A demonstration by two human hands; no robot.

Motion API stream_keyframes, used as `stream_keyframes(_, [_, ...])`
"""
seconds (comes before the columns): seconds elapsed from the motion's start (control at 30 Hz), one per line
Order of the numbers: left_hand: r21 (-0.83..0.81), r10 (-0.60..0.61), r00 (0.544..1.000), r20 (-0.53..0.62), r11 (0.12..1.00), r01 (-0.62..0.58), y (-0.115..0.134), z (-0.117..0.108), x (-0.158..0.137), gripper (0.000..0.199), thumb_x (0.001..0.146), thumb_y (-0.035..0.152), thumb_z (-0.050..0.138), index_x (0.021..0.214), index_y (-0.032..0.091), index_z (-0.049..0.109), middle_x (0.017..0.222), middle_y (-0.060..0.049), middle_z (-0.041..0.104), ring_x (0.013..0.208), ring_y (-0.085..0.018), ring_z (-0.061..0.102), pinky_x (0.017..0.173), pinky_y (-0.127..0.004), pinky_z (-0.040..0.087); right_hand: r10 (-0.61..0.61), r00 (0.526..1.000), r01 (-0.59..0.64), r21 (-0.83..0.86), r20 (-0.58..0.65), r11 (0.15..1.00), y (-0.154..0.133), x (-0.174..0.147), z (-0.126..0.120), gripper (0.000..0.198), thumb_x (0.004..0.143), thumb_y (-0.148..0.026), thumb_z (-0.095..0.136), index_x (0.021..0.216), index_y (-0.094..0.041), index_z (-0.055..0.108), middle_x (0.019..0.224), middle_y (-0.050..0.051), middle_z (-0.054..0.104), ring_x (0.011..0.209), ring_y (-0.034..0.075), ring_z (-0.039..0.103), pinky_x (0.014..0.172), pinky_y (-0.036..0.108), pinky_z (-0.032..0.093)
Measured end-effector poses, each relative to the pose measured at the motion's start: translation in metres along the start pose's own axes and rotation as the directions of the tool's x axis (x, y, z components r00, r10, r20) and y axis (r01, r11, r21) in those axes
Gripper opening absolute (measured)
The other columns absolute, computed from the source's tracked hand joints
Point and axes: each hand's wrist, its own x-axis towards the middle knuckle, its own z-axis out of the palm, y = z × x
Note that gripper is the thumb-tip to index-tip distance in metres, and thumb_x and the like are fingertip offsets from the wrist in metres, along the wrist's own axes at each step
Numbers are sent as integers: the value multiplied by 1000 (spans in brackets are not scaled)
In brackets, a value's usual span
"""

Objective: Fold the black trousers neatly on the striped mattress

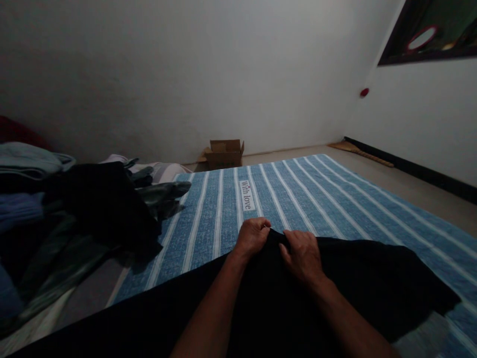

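Note:
A black garment (365, 271) spreads across the front of the bed, running from the lower left to a corner at the right; I cannot tell its exact kind. Its far edge is pinched in my left hand (252, 237), which is closed and slightly lifts the cloth. Close by on the right, my right hand (303, 254) curls its fingers over the same edge, the thumb resting on the near side. Beneath the garment lies a blue bed cover (203, 219) with white stripes. A bit of grey cloth (425, 335) shows under its right end.
To the left a pile of dark clothes (108, 199) is heaped, with a light grey garment (30, 159) on top. An open cardboard box (224, 155) stands beyond the bed, by the wall. A wooden strip (359, 149) lies on the floor at the right.

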Motion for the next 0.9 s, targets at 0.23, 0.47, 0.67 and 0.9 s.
stream_keyframes(0.23, [-119, 30, 999, 14, 993, -28, 3, -3, -3, 17, 76, 14, 52, 81, 18, 68, 74, 1, 67, 74, -15, 63, 73, -25, 47, -20, 1000, 20, 26, -11, 999, 5, 1, 4, 31, 80, -24, 55, 111, -16, 57, 95, 8, 66, 92, 23, 56, 90, 38, 31])
stream_keyframes(0.47, [-152, 16, 998, 61, 988, -6, 11, -8, -6, 17, 75, 18, 53, 86, 17, 67, 65, 3, 61, 62, -12, 57, 61, -22, 43, 3, 1000, -5, 108, 23, 994, 0, 4, -2, 9, 78, -19, 52, 83, -19, 59, 82, 4, 63, 85, 20, 54, 89, 36, 30])
stream_keyframes(0.67, [-209, -31, 965, 261, 974, 88, 14, -21, -9, 30, 71, 25, 61, 98, 14, 66, 62, 4, 57, 56, -11, 52, 53, -21, 38, 13, 1000, -11, 121, -18, 993, 0, 3, -2, 10, 77, -16, 48, 74, -19, 58, 72, 3, 60, 75, 18, 53, 82, 33, 32])
stream_keyframes(0.9, [-65, -11, 944, 331, 997, 34, 6, -30, -11, 45, 64, 16, 64, 109, 16, 65, 78, 0, 67, 72, -16, 61, 63, -23, 44, 10, 999, -4, 135, -50, 991, 0, 3, -4, 13, 77, -14, 47, 72, -19, 58, 69, 2, 60, 70, 18, 51, 75, 31, 32])
